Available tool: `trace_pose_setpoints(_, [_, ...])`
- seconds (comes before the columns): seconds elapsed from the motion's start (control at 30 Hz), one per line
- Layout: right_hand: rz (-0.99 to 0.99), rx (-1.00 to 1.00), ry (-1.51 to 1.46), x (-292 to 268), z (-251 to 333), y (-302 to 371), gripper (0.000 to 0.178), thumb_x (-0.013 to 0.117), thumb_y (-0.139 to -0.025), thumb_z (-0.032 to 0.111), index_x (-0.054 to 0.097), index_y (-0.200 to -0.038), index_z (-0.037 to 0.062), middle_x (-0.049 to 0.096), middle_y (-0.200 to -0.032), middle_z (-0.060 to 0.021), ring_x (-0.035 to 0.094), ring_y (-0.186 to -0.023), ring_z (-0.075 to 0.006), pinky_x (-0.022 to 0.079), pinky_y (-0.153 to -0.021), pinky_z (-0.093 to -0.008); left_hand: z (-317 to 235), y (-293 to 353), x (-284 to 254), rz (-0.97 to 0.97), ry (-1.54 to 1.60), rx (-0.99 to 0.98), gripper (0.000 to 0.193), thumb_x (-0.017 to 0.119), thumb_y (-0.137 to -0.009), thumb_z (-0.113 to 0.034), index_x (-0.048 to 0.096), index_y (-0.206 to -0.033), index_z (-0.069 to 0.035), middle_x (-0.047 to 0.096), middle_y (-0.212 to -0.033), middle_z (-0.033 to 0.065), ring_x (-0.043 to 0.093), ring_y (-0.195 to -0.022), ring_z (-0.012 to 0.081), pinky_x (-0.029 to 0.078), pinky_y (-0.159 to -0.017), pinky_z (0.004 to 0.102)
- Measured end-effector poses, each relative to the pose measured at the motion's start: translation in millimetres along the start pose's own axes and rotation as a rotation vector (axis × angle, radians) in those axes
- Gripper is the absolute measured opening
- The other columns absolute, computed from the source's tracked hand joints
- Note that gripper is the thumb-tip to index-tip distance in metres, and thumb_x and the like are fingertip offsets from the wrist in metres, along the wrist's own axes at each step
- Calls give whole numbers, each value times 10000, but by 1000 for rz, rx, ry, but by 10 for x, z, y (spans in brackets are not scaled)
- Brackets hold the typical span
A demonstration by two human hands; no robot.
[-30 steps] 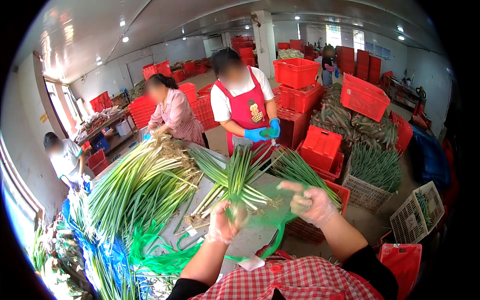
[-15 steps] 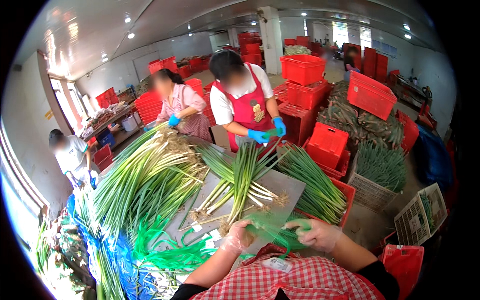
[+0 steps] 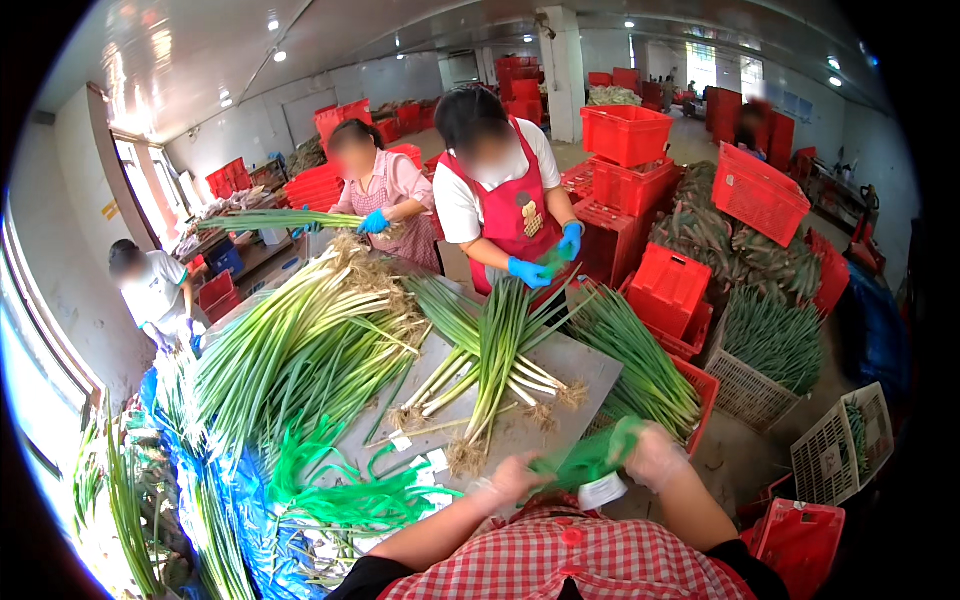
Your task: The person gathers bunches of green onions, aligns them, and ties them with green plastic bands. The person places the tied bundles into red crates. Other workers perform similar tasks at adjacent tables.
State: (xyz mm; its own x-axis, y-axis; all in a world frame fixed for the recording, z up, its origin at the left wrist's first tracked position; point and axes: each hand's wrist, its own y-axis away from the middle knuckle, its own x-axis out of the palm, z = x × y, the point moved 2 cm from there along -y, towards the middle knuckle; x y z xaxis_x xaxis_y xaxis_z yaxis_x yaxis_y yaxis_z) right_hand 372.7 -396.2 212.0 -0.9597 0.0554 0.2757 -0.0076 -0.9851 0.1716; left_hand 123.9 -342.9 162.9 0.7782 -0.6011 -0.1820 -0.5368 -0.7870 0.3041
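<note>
Close to my chest, a green mesh net bag is stretched between my hands, blurred by motion. My left hand, in a clear thin glove, grips one end; my right hand, gloved alike, grips the other. A white tag hangs from the net beside my right hand. Just beyond lie crossed bundles of green onions, roots toward me, on the grey metal table. Loose green mesh bags with white tags are heaped left of my left forearm.
A big green onion pile covers the table's left. Across it, a co-worker in a red apron handles green netting; another holds onions. Red crates and a white crate stand right. Blue plastic sheeting hangs lower left.
My hands have moved slightly apart, my right one rightward, pulling the net wider; its tag swung right. The co-worker at the back left has lifted a bunch of green onions.
</note>
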Motion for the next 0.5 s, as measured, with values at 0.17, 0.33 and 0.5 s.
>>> trace_pose_setpoints(0.17, [390, -147, 327, 414, 323, 381, 340, 530, -877, 70, 504, -1198, -39, 556, -730, -16, 535, -618, -129, 476, -695, -302, 649, -590, -578, -206, 716, -262, 173, 652, -804, -193, 652, -973, -158, 585, -767, 27, 528, -580, 179, 452, -536, 328])
trace_pose_setpoints(0.33, [183, -182, -611, 286, 390, 26, 439, 589, -776, 22, 546, -1210, -34, 598, -809, -72, 423, -598, -109, 358, -591, -293, -78, -327, -661, -265, 1090, -256, 99, 571, -756, -175, 548, -692, -103, 520, -600, 25, 445, -474, 184, 320, -425, 296])
trace_pose_setpoints(0.5, [233, -161, 194, 151, 307, -19, 223, 620, -817, 133, 694, -962, -21, 650, -913, -112, 584, -798, -212, 435, -785, -317, -316, -106, -826, 151, 1280, 96, 282, 556, -811, -220, 443, -569, -129, 372, -495, -8, 323, -394, 137, 263, -400, 280])
